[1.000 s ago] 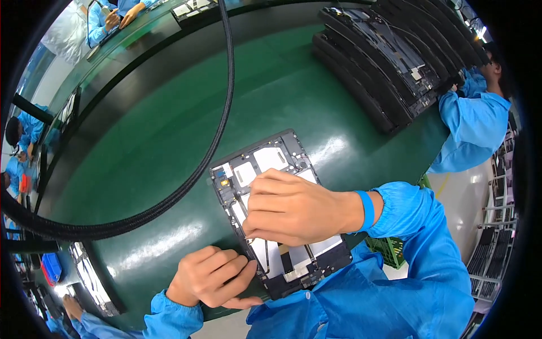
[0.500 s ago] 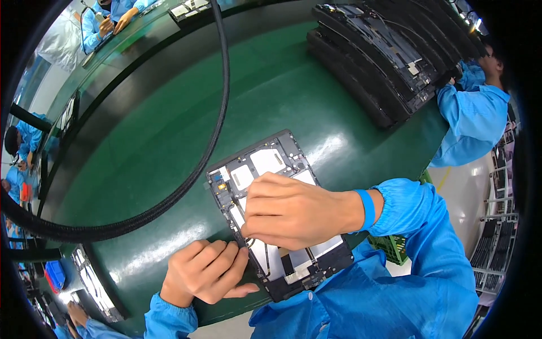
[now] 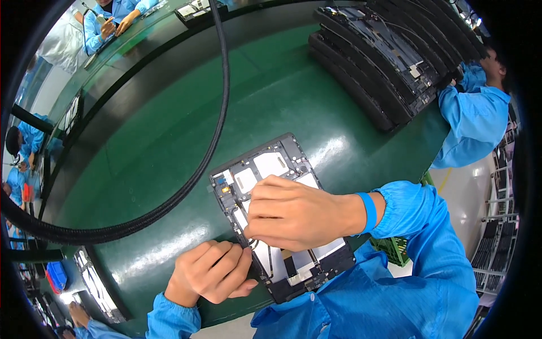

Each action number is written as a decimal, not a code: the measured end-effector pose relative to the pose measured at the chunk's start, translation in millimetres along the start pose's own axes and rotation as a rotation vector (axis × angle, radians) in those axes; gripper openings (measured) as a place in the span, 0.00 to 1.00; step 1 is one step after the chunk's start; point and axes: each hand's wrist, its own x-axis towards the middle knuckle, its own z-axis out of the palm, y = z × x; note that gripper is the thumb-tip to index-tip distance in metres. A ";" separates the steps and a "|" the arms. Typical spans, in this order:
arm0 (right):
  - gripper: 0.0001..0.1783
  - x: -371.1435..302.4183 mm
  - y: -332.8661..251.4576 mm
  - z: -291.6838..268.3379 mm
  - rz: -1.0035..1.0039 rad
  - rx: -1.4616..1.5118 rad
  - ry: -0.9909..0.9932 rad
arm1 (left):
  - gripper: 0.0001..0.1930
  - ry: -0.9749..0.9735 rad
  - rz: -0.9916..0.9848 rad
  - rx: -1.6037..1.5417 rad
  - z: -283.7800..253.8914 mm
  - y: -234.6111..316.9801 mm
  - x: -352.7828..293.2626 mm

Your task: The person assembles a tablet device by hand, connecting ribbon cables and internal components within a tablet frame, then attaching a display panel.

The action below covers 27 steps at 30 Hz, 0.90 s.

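Note:
An opened tablet (image 3: 271, 164) lies at an angle on the green table, its circuit boards, pale metal plates and thin cables exposed. My right hand (image 3: 296, 213), with a blue band at the wrist, reaches across its middle. The fingers are bent and drawn together, and their tips are hidden under the hand. At the tablet's left edge is my left hand (image 3: 212, 272), its fingers curled with their tips against that edge, close to a thin dark cable. What either hand grips, if anything, cannot be made out.
A thick black hose (image 3: 217, 130) curves over the table's left side. Black padded holders with tablet parts (image 3: 389, 62) stand at the far right, beside a person in a blue sleeve (image 3: 474, 124). Another opened device (image 3: 99, 285) lies at left. A green crate (image 3: 392, 251) is below the table.
My left thumb has drawn in closer to its fingers. My right hand keeps nearly the same place over the tablet. The whole view has shifted slightly.

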 end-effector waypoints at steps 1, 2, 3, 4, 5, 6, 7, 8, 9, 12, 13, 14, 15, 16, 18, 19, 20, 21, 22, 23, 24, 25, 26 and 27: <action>0.08 0.3 0.2 0.0 -0.002 -0.001 0.002 | 0.17 -0.001 0.002 0.003 1.8 -1.0 -0.5; 0.07 0.6 0.3 0.1 0.006 0.005 -0.004 | 0.17 0.016 0.013 -0.001 4.4 -2.2 -1.5; 0.07 1.2 0.6 0.2 0.013 0.012 -0.010 | 0.17 0.032 0.024 -0.004 5.4 -3.0 -1.9; 0.07 1.9 1.8 -0.5 0.013 0.012 -0.009 | 0.17 0.031 0.025 -0.003 5.5 -3.0 -1.0; 0.06 3.3 4.5 -2.3 0.028 0.074 -0.019 | 0.17 0.028 0.058 0.028 5.7 -3.3 0.5; 0.05 5.1 7.6 -4.3 0.042 0.137 -0.029 | 0.17 0.024 0.091 0.060 5.9 -3.9 1.5; 0.05 8.9 10.4 -7.3 0.044 0.138 -0.026 | 0.17 0.021 0.092 0.059 6.6 -5.0 2.2; 0.04 15.1 13.6 -10.4 0.044 0.153 -0.082 | 0.17 0.022 0.105 0.050 7.8 -6.4 2.5; 0.03 20.4 17.0 -11.3 0.045 0.168 -0.138 | 0.17 0.022 0.117 0.041 8.6 -7.6 2.6; 0.02 28.9 32.7 -2.4 0.113 0.321 -0.096 | 0.19 0.001 0.122 0.057 2.9 -9.6 4.2; 0.02 29.1 34.3 -2.2 0.131 0.336 -0.087 | 0.19 -0.001 0.122 0.054 1.9 -8.4 3.1; 0.02 28.0 34.1 -1.4 0.133 0.337 -0.085 | 0.20 -0.011 0.129 0.091 1.4 -6.6 2.2; 0.03 25.8 32.8 -0.5 0.128 0.325 -0.060 | 0.21 -0.020 0.136 0.128 1.2 -6.1 1.7; 0.03 24.5 32.6 0.3 0.121 0.313 -0.036 | 0.21 -0.022 0.135 0.126 1.6 -6.7 1.3; 0.03 25.5 34.0 0.8 0.137 0.348 -0.009 | 0.23 -0.013 0.106 0.126 2.5 -8.1 1.1; 0.03 25.8 33.9 1.0 0.153 0.382 0.018 | 0.23 -0.015 0.106 0.123 2.4 -8.5 1.4; 0.03 25.8 33.5 0.6 0.156 0.383 0.020 | 0.23 -0.019 0.096 0.118 1.7 -8.9 2.0; 0.04 25.8 32.8 0.1 0.169 0.394 0.033 | 0.22 -0.023 0.086 0.114 1.4 -9.3 2.5; 0.04 25.8 32.7 -0.1 0.181 0.405 0.046 | 0.22 -0.024 0.087 0.112 1.8 -10.8 2.7; 0.04 25.6 33.0 0.1 0.182 0.406 0.047 | 0.23 -0.021 0.085 0.109 2.4 -12.7 3.1; 0.04 25.5 33.2 0.2 0.183 0.400 0.049 | 0.23 -0.019 0.084 0.105 2.9 -14.0 3.1; 0.04 25.7 33.4 0.0 0.183 0.394 0.050 | 0.23 -0.020 0.086 0.105 3.4 -14.5 2.7; 0.04 25.9 33.4 -0.1 0.183 0.394 0.052 | 0.24 -0.020 0.083 0.104 4.3 -14.8 2.1; 0.04 26.1 33.4 -0.1 0.182 0.393 0.054 | 0.24 -0.020 0.081 0.102 4.8 -15.4 1.6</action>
